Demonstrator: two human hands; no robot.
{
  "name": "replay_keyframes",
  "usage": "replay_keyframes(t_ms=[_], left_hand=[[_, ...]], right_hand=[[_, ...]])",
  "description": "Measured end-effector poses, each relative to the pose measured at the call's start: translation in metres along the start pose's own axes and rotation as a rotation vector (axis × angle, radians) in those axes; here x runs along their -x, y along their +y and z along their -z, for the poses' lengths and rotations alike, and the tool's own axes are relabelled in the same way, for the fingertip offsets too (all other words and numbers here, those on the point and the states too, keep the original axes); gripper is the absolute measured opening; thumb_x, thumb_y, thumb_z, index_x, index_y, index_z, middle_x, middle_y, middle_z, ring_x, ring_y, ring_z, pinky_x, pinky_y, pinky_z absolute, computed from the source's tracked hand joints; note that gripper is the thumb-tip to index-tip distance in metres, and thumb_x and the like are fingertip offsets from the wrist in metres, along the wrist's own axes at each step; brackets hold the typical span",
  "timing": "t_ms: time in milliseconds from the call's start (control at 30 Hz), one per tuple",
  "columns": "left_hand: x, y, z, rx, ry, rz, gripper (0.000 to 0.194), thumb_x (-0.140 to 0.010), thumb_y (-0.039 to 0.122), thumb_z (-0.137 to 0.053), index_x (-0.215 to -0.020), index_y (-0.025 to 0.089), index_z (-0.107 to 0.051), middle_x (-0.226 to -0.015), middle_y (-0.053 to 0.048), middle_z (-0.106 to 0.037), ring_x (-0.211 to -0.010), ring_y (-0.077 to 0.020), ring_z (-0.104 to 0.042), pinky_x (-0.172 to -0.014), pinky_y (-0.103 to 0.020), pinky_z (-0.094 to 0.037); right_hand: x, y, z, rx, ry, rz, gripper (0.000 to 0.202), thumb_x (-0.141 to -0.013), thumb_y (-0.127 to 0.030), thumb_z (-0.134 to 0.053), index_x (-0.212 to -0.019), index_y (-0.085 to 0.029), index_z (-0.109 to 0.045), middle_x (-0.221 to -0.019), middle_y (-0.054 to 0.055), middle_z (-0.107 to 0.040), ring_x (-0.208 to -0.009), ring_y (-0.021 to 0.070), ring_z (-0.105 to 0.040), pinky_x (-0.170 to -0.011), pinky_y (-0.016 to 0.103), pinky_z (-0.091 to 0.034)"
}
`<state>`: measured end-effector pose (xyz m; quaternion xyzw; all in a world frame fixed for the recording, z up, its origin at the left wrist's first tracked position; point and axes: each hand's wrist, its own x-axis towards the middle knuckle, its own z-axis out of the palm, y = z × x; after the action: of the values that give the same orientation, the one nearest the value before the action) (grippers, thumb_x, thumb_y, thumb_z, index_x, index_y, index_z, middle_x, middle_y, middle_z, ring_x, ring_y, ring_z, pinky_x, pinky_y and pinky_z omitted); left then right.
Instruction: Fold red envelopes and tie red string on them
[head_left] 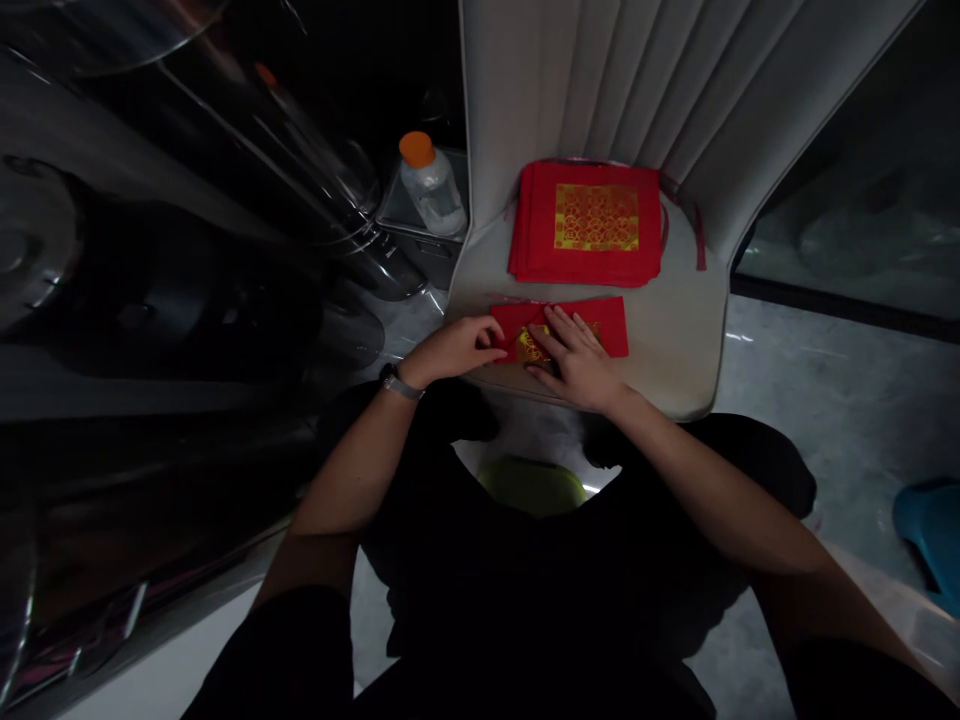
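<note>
A red folded piece with gold print (614,325) lies flat on the seat of a pale chair (679,370), close to its front edge. My right hand (574,358) rests on top of it, fingers spread. At the left end of the piece, my left hand (469,347) has its thumb and fingers curled around the edge, pinching it. Behind both hands, a stack of red pieces with a gold patterned panel (596,218) sits near the chair's backrest, with dark red ties at its right side.
A clear bottle with an orange cap (435,190) stands on a dark box left of the chair. Dark glossy cylinders fill the left side. A green object (532,485) lies below the chair's front, and a blue one (934,535) is at far right.
</note>
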<state>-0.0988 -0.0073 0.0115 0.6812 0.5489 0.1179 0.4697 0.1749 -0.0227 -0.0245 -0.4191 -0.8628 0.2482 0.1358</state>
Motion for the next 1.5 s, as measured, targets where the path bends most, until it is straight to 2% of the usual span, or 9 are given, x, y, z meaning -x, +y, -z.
replay_keyframes(t_ms=[233,400,600,767,933,1067,1167,1300,1500], left_hand=[[0.007,0.008,-0.005,-0.339,0.19,-0.266,0.024,-0.1,0.036,-0.076,-0.117,0.021,-0.082,-0.119,-0.009,-0.073,-0.107,-0.0241,-0.073,-0.105,-0.039,-0.057],[0.014,0.008,-0.016,-0.371,0.068,-0.281,0.036,-0.096,0.02,-0.08,-0.132,0.021,-0.074,-0.129,-0.008,-0.071,-0.111,-0.0224,-0.073,-0.107,-0.037,-0.059],[0.023,0.024,-0.019,-0.528,0.074,-0.209,0.021,-0.1,0.013,-0.069,-0.119,0.02,-0.074,-0.117,-0.007,-0.074,-0.108,-0.0244,-0.073,-0.101,-0.039,-0.059],[0.015,0.051,-0.031,-0.635,0.288,-0.373,0.033,-0.103,0.019,-0.062,-0.134,0.018,-0.071,-0.138,-0.014,-0.067,-0.131,-0.0313,-0.062,-0.118,-0.05,-0.05],[0.008,0.054,-0.043,-0.696,0.118,-0.391,0.035,-0.105,0.041,-0.065,-0.128,0.017,-0.076,-0.14,-0.014,-0.07,-0.133,-0.0358,-0.062,-0.121,-0.057,-0.045],[-0.003,0.059,-0.046,-0.726,0.175,-0.305,0.038,-0.111,0.045,-0.057,-0.118,0.015,-0.078,-0.119,-0.015,-0.075,-0.117,-0.0353,-0.067,-0.112,-0.058,-0.05],[-0.015,0.061,-0.054,-0.699,0.249,-0.374,0.04,-0.11,0.04,-0.059,-0.136,0.012,-0.072,-0.135,-0.019,-0.071,-0.129,-0.0368,-0.064,-0.116,-0.057,-0.049],[-0.024,0.048,-0.071,-0.666,0.217,-0.424,0.059,-0.112,0.038,-0.055,-0.161,0.005,-0.052,-0.173,-0.024,-0.044,-0.165,-0.0395,-0.038,-0.136,-0.057,-0.03],[-0.016,0.028,-0.075,-0.719,0.167,-0.369,0.081,-0.112,0.053,-0.052,-0.175,0.006,-0.031,-0.182,-0.02,-0.028,-0.172,-0.0399,-0.021,-0.141,-0.063,-0.013]], right_hand=[[-0.003,-0.005,0.0,0.078,-0.023,-0.025,0.079,-0.101,-0.054,-0.067,-0.17,-0.022,-0.046,-0.186,0.015,-0.024,-0.17,0.044,-0.025,-0.135,0.068,-0.026],[-0.004,-0.006,-0.004,0.156,-0.005,-0.001,0.078,-0.102,-0.055,-0.066,-0.169,-0.019,-0.049,-0.184,0.019,-0.028,-0.167,0.0466,-0.029,-0.133,0.066,-0.027],[-0.005,-0.007,-0.01,0.149,0.025,0.018,0.081,-0.099,-0.056,-0.068,-0.167,-0.017,-0.049,-0.183,0.02,-0.03,-0.166,0.046,-0.029,-0.134,0.066,-0.024],[-0.007,0.007,-0.006,-0.14,0.084,-0.012,0.092,-0.095,-0.04,-0.065,-0.175,-0.015,-0.027,-0.177,0.021,-0.042,-0.163,0.043,-0.038,-0.131,0.07,-0.032],[-0.016,0.044,0.004,-0.624,0.219,-0.079,0.085,-0.104,-0.031,-0.045,-0.179,-0.031,-0.004,-0.176,0.013,-0.046,-0.155,0.0319,-0.054,-0.123,0.061,-0.049],[-0.014,0.077,0.023,-0.478,0.397,-0.179,0.066,-0.109,-0.046,-0.05,-0.172,-0.03,-0.037,-0.163,0.013,-0.06,-0.143,0.0319,-0.063,-0.122,0.058,-0.051],[-0.005,0.09,0.038,-0.119,0.333,-0.239,0.059,-0.098,-0.05,-0.073,-0.148,-0.02,-0.069,-0.155,0.019,-0.065,-0.145,0.042,-0.058,-0.126,0.067,-0.043],[0.004,0.089,0.045,0.061,0.236,-0.244,0.053,-0.098,-0.045,-0.075,-0.143,-0.019,-0.073,-0.16,0.02,-0.059,-0.146,0.0459,-0.055,-0.123,0.071,-0.043],[0.003,0.085,0.047,0.061,0.261,-0.254,0.044,-0.097,-0.042,-0.076,-0.136,-0.022,-0.074,-0.144,0.018,-0.067,-0.135,0.0417,-0.06,-0.117,0.066,-0.049]])
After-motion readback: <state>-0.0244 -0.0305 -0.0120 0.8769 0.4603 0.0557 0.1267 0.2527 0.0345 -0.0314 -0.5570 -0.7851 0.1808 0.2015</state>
